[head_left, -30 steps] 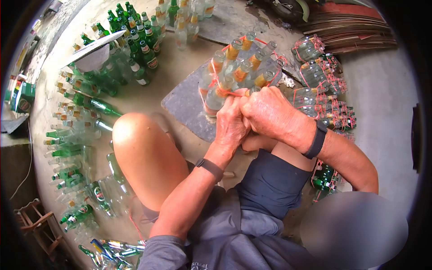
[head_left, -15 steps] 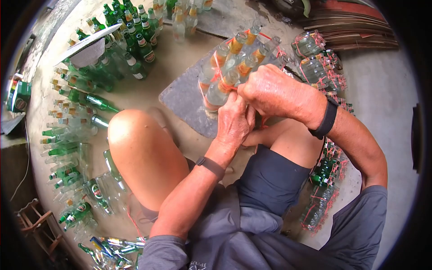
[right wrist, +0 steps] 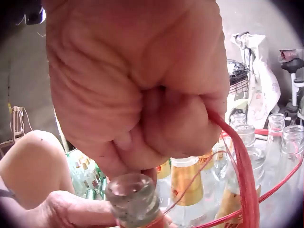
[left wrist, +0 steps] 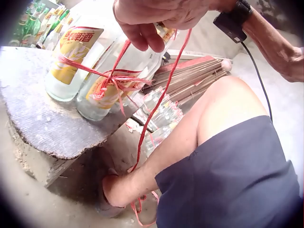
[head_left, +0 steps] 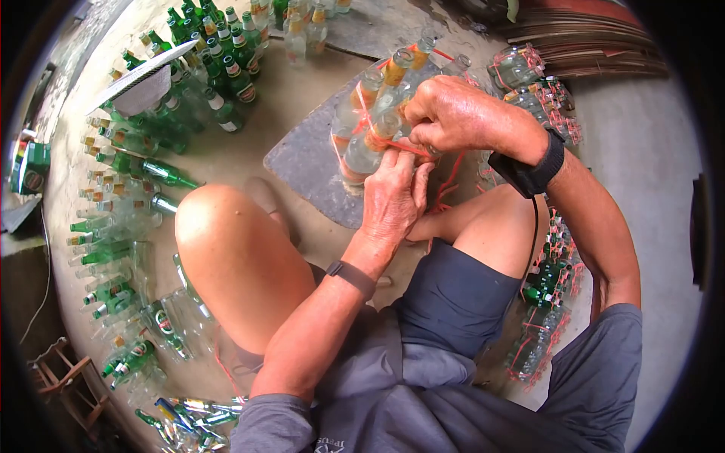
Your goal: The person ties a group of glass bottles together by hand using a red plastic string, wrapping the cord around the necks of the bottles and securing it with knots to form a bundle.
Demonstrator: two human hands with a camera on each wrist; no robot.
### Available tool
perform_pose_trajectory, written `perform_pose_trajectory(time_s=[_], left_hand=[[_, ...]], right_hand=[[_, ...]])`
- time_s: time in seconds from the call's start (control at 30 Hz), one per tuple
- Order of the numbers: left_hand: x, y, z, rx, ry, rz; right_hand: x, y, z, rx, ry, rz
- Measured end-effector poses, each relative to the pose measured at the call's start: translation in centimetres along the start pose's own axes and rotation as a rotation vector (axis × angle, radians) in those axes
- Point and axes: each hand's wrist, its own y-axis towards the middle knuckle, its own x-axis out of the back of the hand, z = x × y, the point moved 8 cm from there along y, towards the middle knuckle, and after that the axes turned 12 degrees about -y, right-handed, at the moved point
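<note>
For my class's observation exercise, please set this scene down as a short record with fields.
Centre: clear glass bottles with yellow-orange labels, upright, bound with red plastic string
Support: flat grey slab
Right hand: gripping the string
Left hand: at the bottles' near side; exact grip unclear
Head view, left: green glass bottles on the floor, some upright
Head view, right: string-tied bottle bundles

The person here wears a grey short-sleeved T-shirt with pale lettering, partly cut off, at six o'clock in the head view; its sleeves sit at seven and four. Dark navy shorts show at four, nearer centre. A slim dark band circles the left wrist; toward two o'clock, a wider black strap rings the right, with a boxy black device trailing a thin black cable.
</note>
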Motion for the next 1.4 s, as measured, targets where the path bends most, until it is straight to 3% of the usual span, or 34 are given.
perform_pose_trajectory(time_s=[0.13, 0.2, 0.3, 0.5, 0.57, 0.97, 1.3, 1.4], left_hand=[[-0.2, 0.0, 0.0, -0.002, 0.001, -0.011], [0.0, 0.0, -0.6, -0.106, 0.056, -0.033], [-0.1, 0.1, -0.6, -0.100, 0.035, -0.020], [0.0, 0.0, -0.8, -0.116, 0.066, -0.027], [-0.1, 0.0, -0.7, -0.115, 0.061, -0.022], [0.3, 0.1, -0.9, -0.076, 0.086, -0.022], [0.5, 0.0, -0.3, 0.048, 0.075, -0.010], [0.7, 0.1, -0.6, 0.004, 0.067, -0.036]], right_hand=[[0.2, -0.1, -1.0, -0.033, 0.023, 0.048], [-0.1, -0.4, -1.2, -0.046, 0.025, 0.045], [0.5, -1.1, -0.9, 0.009, -0.017, -0.126], [-0.5, -3.7, -2.9, -0.219, -0.074, -0.117], [-0.7, -4.8, -2.8, -0.275, -0.129, -0.223], [-3.2, -10.3, 0.6, -0.446, -0.106, -0.479], [-4.6, -10.7, 4.2, -0.520, -0.004, -0.506], [-5.4, -10.7, 5.0, -0.546, 0.009, -0.500]])
